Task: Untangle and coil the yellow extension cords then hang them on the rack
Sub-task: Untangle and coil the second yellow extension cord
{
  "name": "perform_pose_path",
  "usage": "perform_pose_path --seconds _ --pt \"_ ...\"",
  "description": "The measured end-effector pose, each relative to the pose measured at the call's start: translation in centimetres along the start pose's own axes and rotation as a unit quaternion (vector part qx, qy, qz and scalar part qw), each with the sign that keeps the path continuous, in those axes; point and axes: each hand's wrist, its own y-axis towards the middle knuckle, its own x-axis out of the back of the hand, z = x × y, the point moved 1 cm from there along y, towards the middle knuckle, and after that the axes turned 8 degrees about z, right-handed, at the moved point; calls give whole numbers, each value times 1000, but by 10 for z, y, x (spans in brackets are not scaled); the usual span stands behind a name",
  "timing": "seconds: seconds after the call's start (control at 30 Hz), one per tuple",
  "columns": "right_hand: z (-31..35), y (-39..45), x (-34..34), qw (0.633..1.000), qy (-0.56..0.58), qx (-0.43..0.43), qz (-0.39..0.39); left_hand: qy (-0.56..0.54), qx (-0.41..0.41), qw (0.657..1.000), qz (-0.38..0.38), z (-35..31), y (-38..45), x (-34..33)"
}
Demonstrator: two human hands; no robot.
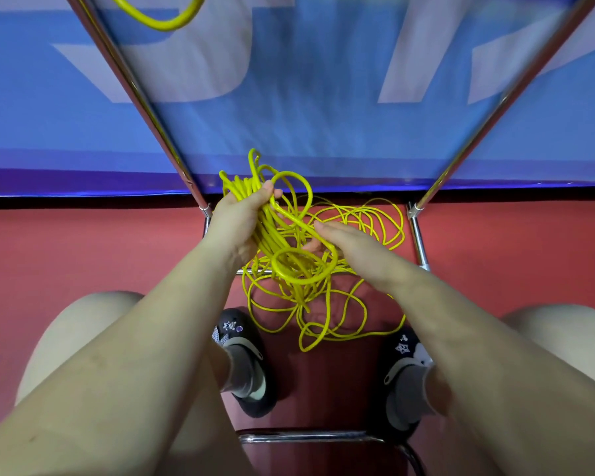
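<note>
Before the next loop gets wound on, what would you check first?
1. Left hand has a firm hold of the cord bundle: ok.
2. Right hand has hold of a strand: cannot tell, its fingers reach into the cord.
3. Loose cord on the floor is free of knots: not ok, the loops cross in a tangle.
4. Cord clear of the shoes: ok, though one loop lies near.
5. Rack within reach: cannot tell.

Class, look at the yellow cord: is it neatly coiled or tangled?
Tangled. The left hand grips a bunch of the yellow cord, with irregular crossing loops spilling to the floor.
</note>
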Motion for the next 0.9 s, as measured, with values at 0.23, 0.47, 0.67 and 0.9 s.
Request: perform_pose_path --seconds 0.23,0.47,0.67,0.9 --pt "-2 2 16 997 16 -16 -73 -56 -41 996 -62 -8 6 7" --pt "-27 -2 37 974 -191 -51 -114 -65 -64 990 -105 -9 7 14" --pt "-12 -3 5 1000 -13 -14 -15 -58 -45 992 -106 -3 9 10" --pt "7 -10 -8 990 115 12 79 -100 -50 988 -108 -5 8 8"
